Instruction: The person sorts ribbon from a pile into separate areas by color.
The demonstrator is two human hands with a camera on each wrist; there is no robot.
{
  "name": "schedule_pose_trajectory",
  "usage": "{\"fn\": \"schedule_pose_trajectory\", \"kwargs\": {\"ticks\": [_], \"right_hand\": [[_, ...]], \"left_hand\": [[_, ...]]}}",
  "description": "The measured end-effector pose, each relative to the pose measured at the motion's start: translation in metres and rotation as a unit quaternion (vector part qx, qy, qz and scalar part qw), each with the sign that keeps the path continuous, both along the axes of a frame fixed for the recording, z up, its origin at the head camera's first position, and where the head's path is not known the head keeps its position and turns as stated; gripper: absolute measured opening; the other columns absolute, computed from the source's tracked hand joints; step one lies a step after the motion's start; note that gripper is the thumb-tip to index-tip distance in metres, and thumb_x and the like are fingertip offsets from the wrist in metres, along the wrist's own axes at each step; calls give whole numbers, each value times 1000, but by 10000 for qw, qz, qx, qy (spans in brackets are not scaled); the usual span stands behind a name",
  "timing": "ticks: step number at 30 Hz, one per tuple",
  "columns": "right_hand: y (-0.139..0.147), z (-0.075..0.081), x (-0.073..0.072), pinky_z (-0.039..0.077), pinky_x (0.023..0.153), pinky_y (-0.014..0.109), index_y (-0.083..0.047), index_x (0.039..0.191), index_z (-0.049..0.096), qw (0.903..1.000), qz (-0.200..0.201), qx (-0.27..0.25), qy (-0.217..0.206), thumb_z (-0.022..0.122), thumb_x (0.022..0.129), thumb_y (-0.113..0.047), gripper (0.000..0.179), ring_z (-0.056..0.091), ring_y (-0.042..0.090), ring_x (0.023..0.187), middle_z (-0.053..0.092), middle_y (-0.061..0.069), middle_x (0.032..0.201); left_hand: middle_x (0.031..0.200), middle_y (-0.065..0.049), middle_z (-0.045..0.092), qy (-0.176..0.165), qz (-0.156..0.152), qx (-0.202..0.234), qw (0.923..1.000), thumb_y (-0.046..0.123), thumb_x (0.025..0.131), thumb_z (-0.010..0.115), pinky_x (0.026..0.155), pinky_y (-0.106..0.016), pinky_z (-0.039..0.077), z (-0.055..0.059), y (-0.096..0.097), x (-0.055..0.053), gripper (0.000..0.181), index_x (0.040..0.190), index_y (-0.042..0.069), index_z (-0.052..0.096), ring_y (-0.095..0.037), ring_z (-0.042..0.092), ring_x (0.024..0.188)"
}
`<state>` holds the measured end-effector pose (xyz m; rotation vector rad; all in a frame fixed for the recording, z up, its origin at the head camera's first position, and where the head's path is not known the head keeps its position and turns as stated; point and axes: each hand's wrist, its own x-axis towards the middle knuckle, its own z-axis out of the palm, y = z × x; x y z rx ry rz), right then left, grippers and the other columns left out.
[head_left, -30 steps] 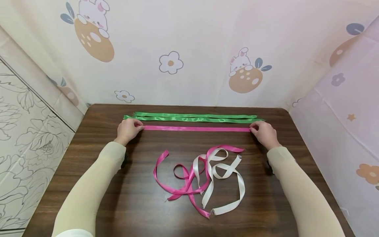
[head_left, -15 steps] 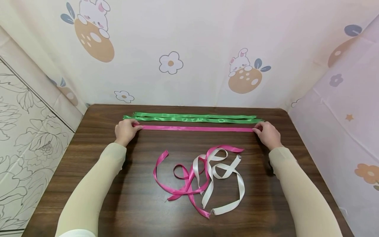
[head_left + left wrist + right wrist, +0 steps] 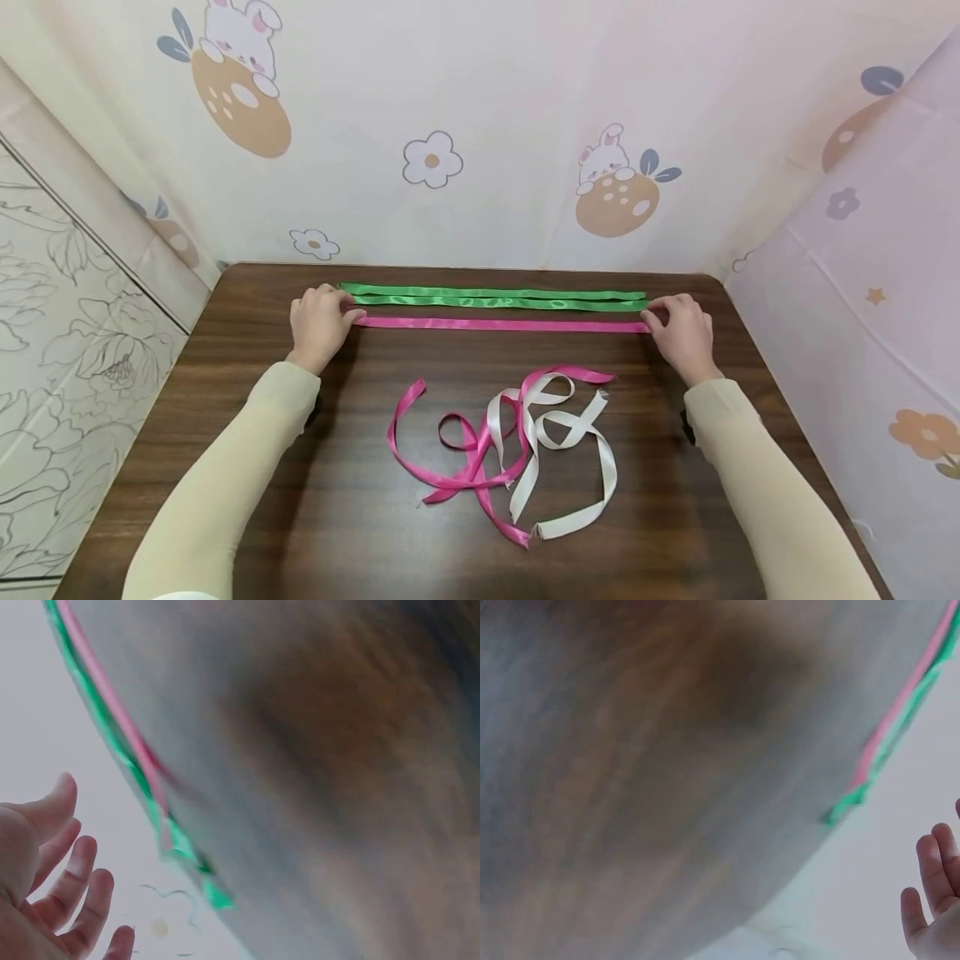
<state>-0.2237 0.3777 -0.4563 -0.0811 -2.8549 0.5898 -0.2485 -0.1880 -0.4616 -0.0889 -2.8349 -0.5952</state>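
A pink ribbon (image 3: 498, 324) lies straight across the far part of the table in the head view. Just beyond it, two green ribbons (image 3: 450, 292) run almost parallel to it. My left hand (image 3: 317, 327) is at the pink ribbon's left end, thumb right at the ribbon; the left wrist view shows its fingers (image 3: 94, 904) spread and loosely bent, holding nothing. At the opposite end is my right hand (image 3: 682, 337), with thumb and forefinger parted. Its relaxed fingers (image 3: 934, 874) hold nothing in the right wrist view. Both hands partly cover the ribbon ends in the head view.
Nearer the middle of the brown wooden table (image 3: 360, 533), curled pink ribbon (image 3: 442, 482) and white ribbon (image 3: 573, 523) lie loosely tangled. A patterned curtain (image 3: 510, 100) hangs behind the table's back edge and continues along the right side.
Both hands slid outward along the pink ribbon with pinching fingers, then let go of its ends. Their fingers have parted and shifted slightly towards the green ribbons; the tangled ribbons stay put.
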Motion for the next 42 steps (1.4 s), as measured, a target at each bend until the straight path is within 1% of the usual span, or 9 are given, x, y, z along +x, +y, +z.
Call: {"fn": "schedule_pose_trajectory", "kwargs": {"ticks": [6,9,13,16,24,32,36,39,42], "right_hand": [[-29,27,10,29,113,65,3,117,69,9974,512,-111,494,69,98,-15,27,53,45,122,60,26,124],[-44,38,17,31,111,64,2,113,71,9939,798,-145,747,73,96,-13,23,55,43,117,62,24,119],[-65,46,30,36,103,63,1,106,73,9844,1281,-165,1191,77,92,-10,19,60,40,109,66,22,111],[-77,46,38,38,101,62,-1,104,73,9786,1544,-171,1349,79,90,-8,17,61,38,108,68,19,108],[-94,40,50,38,102,59,-3,106,74,9730,1903,-245,1281,80,89,-10,19,63,34,110,71,14,108],[-101,31,53,40,102,57,-4,108,74,9732,2023,-127,1086,81,89,-13,22,65,33,107,71,12,109],[-103,27,54,42,99,55,-5,110,74,9734,2074,-112,962,81,89,-13,23,66,34,106,72,12,109],[-105,25,55,42,98,53,-5,112,74,9743,2124,-78,752,80,89,-13,25,66,34,108,72,12,110],[-106,22,56,42,100,53,-5,114,73,9745,2172,-63,560,78,91,-13,24,67,34,110,73,12,111]], "left_hand": [[117,-16,72,238,-212,-50,9995,28,88,83,94,-55,45,22,15,7,33,111,6,79,-39,61,106],[116,-15,73,367,-359,-34,9987,28,87,83,94,-55,45,32,25,13,32,111,6,79,-38,62,106],[113,-12,73,560,-590,24,9967,29,86,84,94,-54,45,40,39,21,32,109,8,80,-36,63,103],[111,-11,74,642,-766,114,9949,30,85,85,93,-52,46,44,49,29,31,107,9,81,-35,64,102],[107,-10,76,835,-1249,270,9883,31,83,87,90,-51,49,45,79,47,30,105,11,81,-34,68,105],[108,-5,77,608,-1526,485,9852,34,85,85,88,-48,49,42,116,61,29,106,14,81,-29,69,106],[106,-5,77,584,-1646,579,9829,33,84,86,87,-47,50,39,132,67,30,107,14,81,-28,69,100],[106,-4,77,480,-1775,577,9813,34,84,86,90,-48,51,37,143,71,31,109,15,81,-27,68,98],[110,-5,78,314,-1908,597,9793,35,85,85,96,-50,51,34,153,75,33,110,15,80,-27,70,104]]}}
